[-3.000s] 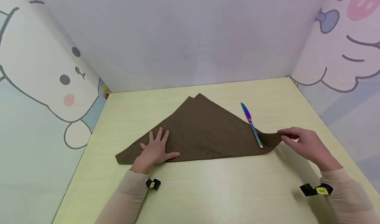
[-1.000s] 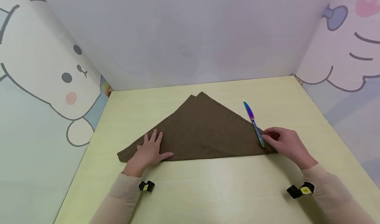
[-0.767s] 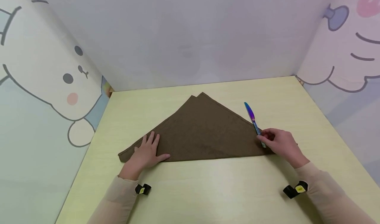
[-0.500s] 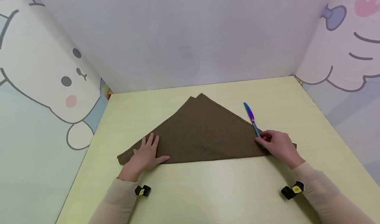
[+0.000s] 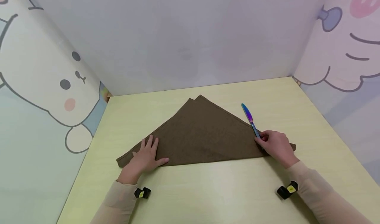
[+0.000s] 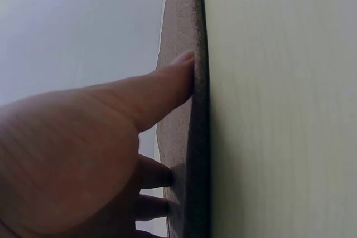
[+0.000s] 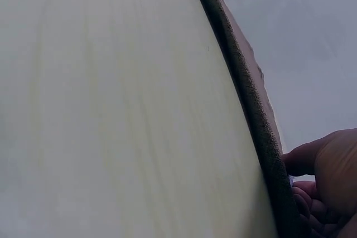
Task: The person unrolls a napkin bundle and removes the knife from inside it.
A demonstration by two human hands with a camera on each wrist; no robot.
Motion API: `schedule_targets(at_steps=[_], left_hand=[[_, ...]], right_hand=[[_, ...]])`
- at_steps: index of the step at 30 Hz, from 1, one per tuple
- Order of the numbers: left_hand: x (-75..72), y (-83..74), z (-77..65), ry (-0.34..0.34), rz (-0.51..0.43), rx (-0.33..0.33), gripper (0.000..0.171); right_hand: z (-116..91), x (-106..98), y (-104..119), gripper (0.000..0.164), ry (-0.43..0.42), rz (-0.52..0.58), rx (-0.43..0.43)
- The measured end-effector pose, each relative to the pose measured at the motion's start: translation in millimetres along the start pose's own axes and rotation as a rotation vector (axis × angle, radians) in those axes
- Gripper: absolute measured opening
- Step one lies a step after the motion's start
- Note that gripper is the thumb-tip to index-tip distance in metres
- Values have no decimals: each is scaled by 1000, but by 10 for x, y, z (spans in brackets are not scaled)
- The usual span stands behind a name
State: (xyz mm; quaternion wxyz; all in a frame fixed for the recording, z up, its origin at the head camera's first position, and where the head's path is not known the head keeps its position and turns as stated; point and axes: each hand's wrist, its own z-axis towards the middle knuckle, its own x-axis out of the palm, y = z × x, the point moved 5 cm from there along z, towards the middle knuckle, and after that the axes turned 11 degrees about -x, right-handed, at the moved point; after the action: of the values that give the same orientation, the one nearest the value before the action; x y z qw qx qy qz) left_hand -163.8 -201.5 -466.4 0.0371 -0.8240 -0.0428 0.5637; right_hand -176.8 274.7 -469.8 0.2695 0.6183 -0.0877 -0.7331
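Observation:
A brown cloth, folded to a triangle, lies flat with its long edge toward me. My left hand rests on its left part with spread fingers, and in the left wrist view the thumb lies at the fold. A table knife with a shiny blue-purple blade lies across the cloth's right slope, blade pointing away. My right hand pinches its handle between thumb and fingers and hides the handle's end. The right wrist view shows curled fingers above the cloth's edge, with only a speck of the knife visible.
The pale wooden table has a plain grey-white wall panel behind it. Cartoon-printed panels stand at the left and right. The cloth's right tip sticks out past my right hand.
My right hand has let go of the cloth's raised right corner, which now lies down. It has moved left and taken hold of the knife's handle. The left hand has slid slightly left.

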Motion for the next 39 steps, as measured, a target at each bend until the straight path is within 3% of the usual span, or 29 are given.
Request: schedule_targets(at_steps=[11,21,31,39], left_hand=[[5,-14,-13,-15,4,1,100],[13,-2,-32,-30,-2,19,101],[37,1,-31,-24,-10,17,101],[23,8,-32,-38,-13,19,101]], right_hand=[[18,-5,1,18,-16,-17,21],[64,1,9,17,38,-13,44],[26,12,15,16,4,-7,22],[-3,-32,24,17,70,58,-5]])
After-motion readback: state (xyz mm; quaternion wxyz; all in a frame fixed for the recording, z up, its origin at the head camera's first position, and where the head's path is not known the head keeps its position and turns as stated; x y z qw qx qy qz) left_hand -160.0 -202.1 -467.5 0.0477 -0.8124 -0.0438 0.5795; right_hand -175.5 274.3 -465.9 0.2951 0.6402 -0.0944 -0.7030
